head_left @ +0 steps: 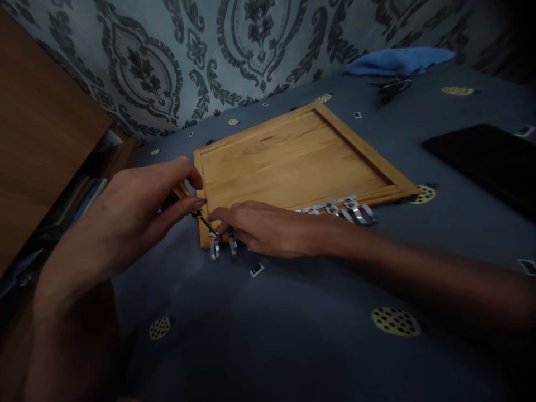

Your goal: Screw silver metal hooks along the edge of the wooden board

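A square wooden board (pixel 293 162) with a raised frame lies on a dark blue bedspread. Along its near edge runs a row of metal hooks (pixel 352 211). My left hand (pixel 138 215) is closed around a screwdriver (pixel 196 212) with a yellow and black handle, its tip pointing at the near left corner of the board. My right hand (pixel 268 229) rests flat over the hook rail at that corner, fingers pressing beside the screwdriver tip. Two hooks (pixel 221 245) stick out below its fingers.
A blue cloth (pixel 397 60) lies at the far edge by the patterned wall. A dark flat object (pixel 489 159) sits at the right. A wooden cabinet (pixel 37 134) stands at the left. Small white tags (pixel 256 270) are scattered on the bedspread (pixel 293 324).
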The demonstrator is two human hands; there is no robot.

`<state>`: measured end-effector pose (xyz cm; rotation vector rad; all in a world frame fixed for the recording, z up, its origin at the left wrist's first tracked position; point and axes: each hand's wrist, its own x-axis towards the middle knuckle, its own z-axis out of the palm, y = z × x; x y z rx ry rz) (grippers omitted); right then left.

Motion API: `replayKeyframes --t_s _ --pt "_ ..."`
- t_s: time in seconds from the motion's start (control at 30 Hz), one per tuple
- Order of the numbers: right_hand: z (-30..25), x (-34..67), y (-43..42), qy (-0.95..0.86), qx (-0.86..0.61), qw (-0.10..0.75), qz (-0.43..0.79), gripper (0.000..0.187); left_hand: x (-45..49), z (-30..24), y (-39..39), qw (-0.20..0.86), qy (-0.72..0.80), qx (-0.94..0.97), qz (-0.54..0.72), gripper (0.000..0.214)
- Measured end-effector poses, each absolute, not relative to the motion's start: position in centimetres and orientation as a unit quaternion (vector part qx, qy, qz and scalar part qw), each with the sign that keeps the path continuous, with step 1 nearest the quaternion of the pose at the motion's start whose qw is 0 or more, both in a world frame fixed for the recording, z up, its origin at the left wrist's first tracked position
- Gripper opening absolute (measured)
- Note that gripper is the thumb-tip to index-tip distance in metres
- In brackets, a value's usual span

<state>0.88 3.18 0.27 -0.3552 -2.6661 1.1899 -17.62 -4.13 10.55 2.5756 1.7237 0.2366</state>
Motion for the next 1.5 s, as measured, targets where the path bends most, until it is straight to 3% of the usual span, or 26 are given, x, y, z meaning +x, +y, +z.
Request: replayKeyframes --t_s 0.37,0.5,0.7,0.97,1.1,1.27,1.5 --pt "1.3 0.8 2.9 -0.901 -0.143 0.066 0.404 0.026 -17.6 10.7 -4.4 0.041 0.537 0.840 0.065 0.013" --pt "1.1 0.8 2.9 -0.902 -0.133 0.076 0.404 0.028 -17.1 9.7 -3.9 0.142 0.551 0.806 0.166 0.012" --pt "0.9 0.7 2.9 -0.896 -0.151 0.096 0.405 0.032 -15.4 6.2 -2.0 0.353 0.470 0.663 0.463 0.028" --pt "0.2 0.7 3.1 -0.893 -0.140 0.112 0.414 0.032 -16.7 5.4 -1.2 0.520 0.332 0.647 0.449 0.029" --pt "0.1 0.8 3.2 -0.894 -0.125 0.116 0.414 0.039 -19.2 6.1 -0.9 0.492 0.334 0.705 0.386 0.014" --pt "0.3 0.8 3.3 -0.893 -0.124 0.109 0.418 0.036 -20.7 8.6 -1.4 0.382 0.407 0.796 0.235 0.021" --pt "0.2 0.9 3.2 -0.887 -0.128 0.116 0.429 0.039 -19.8 10.0 -2.2 0.300 0.481 0.800 0.198 0.015"
